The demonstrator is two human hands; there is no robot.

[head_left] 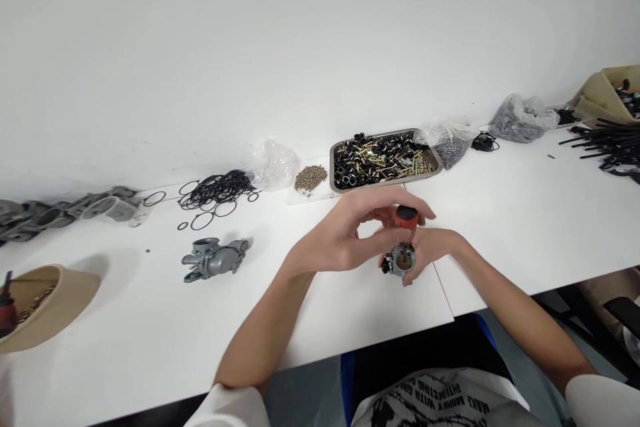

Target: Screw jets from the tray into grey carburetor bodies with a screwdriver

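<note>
My left hand (pixel 350 230) pinches the red handle of a small screwdriver (pixel 407 217), holding it upright with its tip down in a grey metal carburetor body (pixel 400 260). My right hand (pixel 434 247) wraps round that carburetor body from behind and holds it just above the white table (pixel 150 320). Both hands are closed. A second grey carburetor body (pixel 215 258) lies on the table to the left, apart from both hands.
A metal tray (pixel 336 147) of brass and black small parts stands behind the hands. Black O-rings (pixel 215 193), a heap of small brass pieces (pixel 310 177), plastic bags (pixel 520 119), grey castings (pixel 65 210), a beige bowl (pixel 50 310) and black tubes (pixel 605 137) lie around.
</note>
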